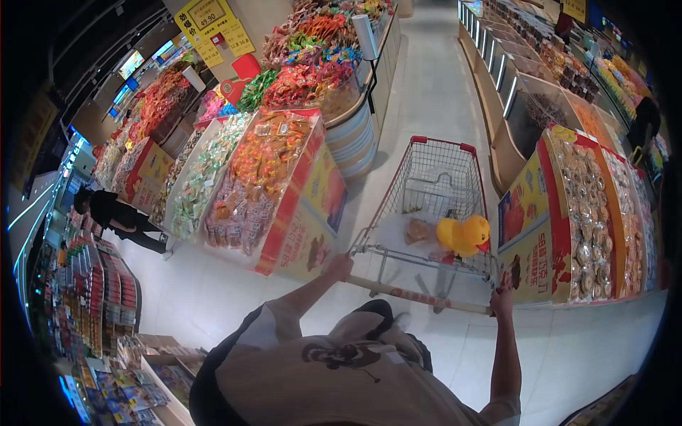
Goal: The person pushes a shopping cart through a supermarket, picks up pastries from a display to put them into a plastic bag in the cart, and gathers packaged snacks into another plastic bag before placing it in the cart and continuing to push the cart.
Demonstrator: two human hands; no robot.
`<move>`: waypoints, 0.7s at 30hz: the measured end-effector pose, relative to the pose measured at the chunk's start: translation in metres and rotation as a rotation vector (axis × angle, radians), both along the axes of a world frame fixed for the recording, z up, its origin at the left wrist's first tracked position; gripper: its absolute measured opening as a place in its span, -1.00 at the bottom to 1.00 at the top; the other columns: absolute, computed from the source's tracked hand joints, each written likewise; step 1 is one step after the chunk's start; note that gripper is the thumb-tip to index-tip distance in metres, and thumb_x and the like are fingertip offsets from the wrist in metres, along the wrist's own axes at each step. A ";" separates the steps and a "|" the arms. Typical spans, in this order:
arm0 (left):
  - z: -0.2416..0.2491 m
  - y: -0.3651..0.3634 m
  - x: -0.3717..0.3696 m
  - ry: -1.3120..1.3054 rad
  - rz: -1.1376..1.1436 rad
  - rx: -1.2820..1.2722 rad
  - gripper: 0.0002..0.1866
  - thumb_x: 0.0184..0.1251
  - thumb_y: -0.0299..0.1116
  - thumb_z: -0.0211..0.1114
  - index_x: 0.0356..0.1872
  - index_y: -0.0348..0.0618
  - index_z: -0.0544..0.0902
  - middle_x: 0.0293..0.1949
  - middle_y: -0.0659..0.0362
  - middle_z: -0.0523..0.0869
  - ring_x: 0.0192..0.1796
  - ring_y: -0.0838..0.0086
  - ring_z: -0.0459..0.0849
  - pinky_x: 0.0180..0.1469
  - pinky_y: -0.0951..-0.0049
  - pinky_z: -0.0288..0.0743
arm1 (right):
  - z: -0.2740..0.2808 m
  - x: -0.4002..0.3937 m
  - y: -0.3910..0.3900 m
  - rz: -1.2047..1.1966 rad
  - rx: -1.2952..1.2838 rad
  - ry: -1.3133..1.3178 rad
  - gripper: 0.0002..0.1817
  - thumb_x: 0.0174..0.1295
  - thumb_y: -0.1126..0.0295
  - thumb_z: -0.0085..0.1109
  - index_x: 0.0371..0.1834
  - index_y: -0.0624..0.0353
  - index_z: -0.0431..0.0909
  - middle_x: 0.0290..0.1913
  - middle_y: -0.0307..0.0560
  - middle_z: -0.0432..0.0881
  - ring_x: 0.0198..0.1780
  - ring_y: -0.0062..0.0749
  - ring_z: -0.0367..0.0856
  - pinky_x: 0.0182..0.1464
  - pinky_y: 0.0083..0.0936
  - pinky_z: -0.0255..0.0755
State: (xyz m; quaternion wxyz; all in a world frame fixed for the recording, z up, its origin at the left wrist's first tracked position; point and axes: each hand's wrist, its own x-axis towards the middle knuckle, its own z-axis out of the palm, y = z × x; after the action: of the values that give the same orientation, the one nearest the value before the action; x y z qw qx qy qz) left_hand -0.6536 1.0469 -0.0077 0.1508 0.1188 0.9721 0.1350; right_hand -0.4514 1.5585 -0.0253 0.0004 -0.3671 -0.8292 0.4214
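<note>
A wire shopping cart with red corner pieces stands in front of me. My left hand is wrapped round the left end of its handle bar. At the bar's right end, my right hand is closed on it too. Inside the cart, near the handle, sits a yellow toy duck with an orange-red beak. Beside the duck lies a clear plastic bag with something brownish in it, too blurred to name.
Candy bins stand close on the left, by a rounded counter heaped with sweets. On the right is a display of packaged round snacks. Between them an aisle runs ahead. A person in dark clothes stands far left.
</note>
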 end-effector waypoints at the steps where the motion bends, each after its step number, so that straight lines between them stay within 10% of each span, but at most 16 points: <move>1: 0.038 0.022 -0.005 -0.136 0.152 0.063 -0.67 0.21 -0.26 0.08 -0.40 -0.40 0.63 -0.37 -0.19 0.66 -0.24 0.11 0.71 -0.22 0.12 0.59 | -0.016 -0.010 0.018 0.031 0.022 -0.005 -0.86 0.13 0.43 0.10 -0.43 0.32 0.52 -0.61 -0.04 0.55 -0.55 -0.33 0.62 -0.48 -0.39 0.45; 14: 0.003 0.097 -0.109 -0.283 0.349 0.279 -0.64 0.19 -0.28 -0.03 -0.57 -0.36 0.61 -0.65 -0.14 0.61 -0.46 0.05 0.69 -0.27 0.12 0.58 | -0.024 -0.125 0.110 0.046 0.210 -0.122 -0.75 0.11 0.30 0.16 -0.25 0.26 0.59 -0.40 0.07 0.66 -0.34 -0.16 0.68 -0.26 -0.30 0.50; 21: -0.039 0.122 -0.186 -0.270 0.394 0.340 -0.65 0.18 -0.26 0.02 -0.51 -0.35 0.63 -0.49 -0.22 0.65 -0.31 0.00 0.69 -0.20 0.10 0.58 | 0.035 -0.202 0.116 -0.031 0.109 -0.116 -0.78 0.05 0.35 0.15 -0.34 0.28 0.63 -0.45 0.07 0.66 -0.36 -0.11 0.69 -0.25 -0.31 0.51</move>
State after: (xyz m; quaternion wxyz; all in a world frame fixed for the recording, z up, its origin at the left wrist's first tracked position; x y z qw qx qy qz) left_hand -0.8400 1.1688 -0.0469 0.2277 -0.0679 0.9110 0.3371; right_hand -0.6537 1.6746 0.0096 -0.0213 -0.4033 -0.8437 0.3537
